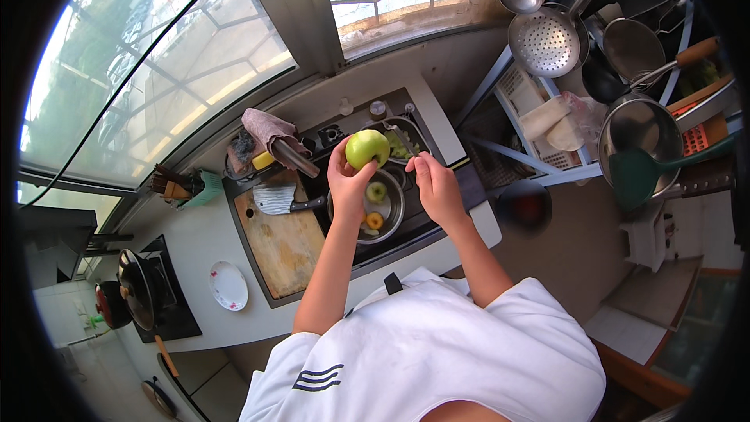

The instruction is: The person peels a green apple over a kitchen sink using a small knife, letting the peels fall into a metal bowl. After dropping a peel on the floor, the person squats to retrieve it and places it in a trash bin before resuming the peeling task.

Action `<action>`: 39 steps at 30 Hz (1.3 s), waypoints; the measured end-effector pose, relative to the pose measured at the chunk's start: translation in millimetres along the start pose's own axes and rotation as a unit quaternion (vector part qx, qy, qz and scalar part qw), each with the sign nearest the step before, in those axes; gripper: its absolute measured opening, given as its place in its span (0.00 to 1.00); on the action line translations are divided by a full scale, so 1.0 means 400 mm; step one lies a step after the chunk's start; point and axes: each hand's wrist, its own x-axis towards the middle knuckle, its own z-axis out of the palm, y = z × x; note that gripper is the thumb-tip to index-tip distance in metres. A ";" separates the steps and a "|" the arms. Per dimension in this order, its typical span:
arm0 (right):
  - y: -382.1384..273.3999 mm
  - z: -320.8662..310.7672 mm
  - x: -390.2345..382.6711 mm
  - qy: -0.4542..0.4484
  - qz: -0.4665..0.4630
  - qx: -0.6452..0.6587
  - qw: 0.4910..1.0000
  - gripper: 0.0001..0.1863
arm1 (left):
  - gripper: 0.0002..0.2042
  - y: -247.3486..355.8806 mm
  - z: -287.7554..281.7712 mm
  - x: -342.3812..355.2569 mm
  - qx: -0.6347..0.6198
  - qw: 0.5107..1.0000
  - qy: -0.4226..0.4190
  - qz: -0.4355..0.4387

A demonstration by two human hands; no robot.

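My left hand (349, 176) is closed round a green apple (366, 147), held up over the sink area. Close to its right, my right hand (437, 187) grips what looks like a metal peeler (401, 139), its head beside the apple. Below my hands is a steel basin (397, 223) holding another green apple (376, 191) and a yellow-orange fruit (375, 220). Behind the peeler, a smaller bowl (422, 143) contains pale green pieces, perhaps peelings.
A wooden cutting board (283, 246) with a cleaver (277, 200) lies left of the basin. Further left are a white plate (228, 285) and a stove with a lidded pan (137, 289). Ladles and a skimmer (547, 43) hang at the upper right above a rack (539, 121).
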 end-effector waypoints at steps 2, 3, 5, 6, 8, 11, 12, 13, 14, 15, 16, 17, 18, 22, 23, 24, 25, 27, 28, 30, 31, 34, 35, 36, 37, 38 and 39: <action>-0.008 0.010 0.014 -0.009 -0.012 -0.015 1.000 0.18 | 0.30 -0.008 0.002 0.009 0.032 0.999 0.002 0.026; -0.018 0.009 0.021 -0.020 -0.008 -0.025 0.999 0.17 | 0.29 -0.016 0.002 0.017 0.062 0.998 0.014 0.024; -0.008 0.023 0.032 -0.018 -0.045 -0.037 0.998 0.16 | 0.28 -0.031 0.002 0.037 0.120 0.992 0.037 0.021; -0.003 0.031 0.037 -0.017 -0.063 -0.044 0.997 0.15 | 0.28 -0.030 0.008 0.044 0.132 0.990 0.040 0.027; -0.001 0.044 0.046 -0.024 -0.092 -0.081 0.992 0.14 | 0.28 -0.021 0.021 0.057 0.156 0.986 0.047 0.040; 0.006 0.057 0.062 -0.050 -0.096 -0.150 0.983 0.13 | 0.28 -0.029 0.021 0.075 0.156 0.985 0.054 0.053; 0.012 0.062 0.067 -0.051 -0.088 -0.156 0.983 0.13 | 0.28 -0.035 0.020 0.081 0.148 0.986 0.055 0.056; 0.020 0.068 0.072 -0.052 -0.080 -0.161 0.982 0.13 | 0.28 -0.041 0.020 0.087 0.141 0.987 0.056 0.060; 0.028 0.075 0.076 -0.053 -0.072 -0.167 0.982 0.13 | 0.28 -0.048 0.019 0.092 0.133 0.987 0.057 0.064; 0.038 0.084 0.079 -0.045 -0.066 -0.157 0.984 0.13 | 0.28 -0.054 0.023 0.096 0.123 0.989 0.065 0.057; 0.051 0.095 0.082 -0.037 -0.059 -0.148 0.987 0.13 | 0.28 -0.059 0.028 0.100 0.113 0.990 0.073 0.050; 0.062 0.106 0.084 -0.029 -0.052 -0.138 0.989 0.13 | 0.28 -0.065 0.031 0.102 0.102 0.991 0.081 0.042; 0.069 0.116 0.088 -0.026 -0.041 -0.128 0.991 0.13 | 0.28 -0.074 0.031 0.107 0.103 0.990 0.089 0.039; 0.114 0.148 0.109 -0.028 -0.003 -0.088 0.996 0.14 | 0.28 -0.109 0.015 0.121 0.114 0.987 0.107 0.041; 0.126 0.155 0.115 -0.031 0.005 -0.078 0.996 0.15 | 0.28 -0.115 0.008 0.123 0.119 0.986 0.108 0.045; 0.135 0.160 0.121 -0.036 0.011 -0.074 0.997 0.15 | 0.28 -0.127 0.001 0.128 0.119 0.986 0.112 0.042; 0.143 0.165 0.126 -0.041 0.017 -0.069 0.997 0.16 | 0.28 -0.141 -0.008 0.134 0.120 0.985 0.116 0.039; 0.157 0.180 0.135 -0.052 0.035 -0.062 0.996 0.16 | 0.28 -0.158 -0.026 0.144 0.128 0.984 0.119 0.032; 0.163 0.191 0.139 -0.058 0.048 -0.059 0.995 0.17 | 0.29 -0.162 -0.036 0.150 0.135 0.983 0.117 0.028; 0.187 0.203 0.152 -0.063 0.074 -0.074 0.993 0.17 | 0.29 -0.168 -0.051 0.159 0.138 0.984 0.107 0.025; 0.209 0.204 0.164 -0.062 0.089 -0.091 0.990 0.17 | 0.29 -0.172 -0.056 0.158 0.134 0.986 0.099 0.026; 0.354 0.200 0.199 -0.060 0.138 -0.112 0.982 0.20 | 0.29 -0.163 -0.027 0.143 0.102 0.991 0.021 0.082; 0.374 0.191 0.212 -0.044 0.146 -0.124 0.980 0.20 | 0.31 -0.161 -0.026 0.142 0.118 0.989 0.012 0.087; 0.394 0.177 0.223 -0.028 0.156 -0.138 0.978 0.21 | 0.30 -0.153 -0.016 0.143 0.124 0.990 0.024 0.069; 0.414 0.167 0.232 -0.025 0.150 -0.183 0.971 0.21 | 0.28 -0.158 -0.023 0.151 0.147 0.987 0.026 0.059; 0.434 0.155 0.237 -0.022 0.143 -0.228 0.963 0.21 | 0.27 -0.167 -0.035 0.161 0.169 0.984 0.028 0.048; 0.444 0.143 0.239 -0.066 0.117 -0.263 0.955 0.20 | 0.28 -0.177 -0.048 0.167 0.189 0.980 0.037 0.054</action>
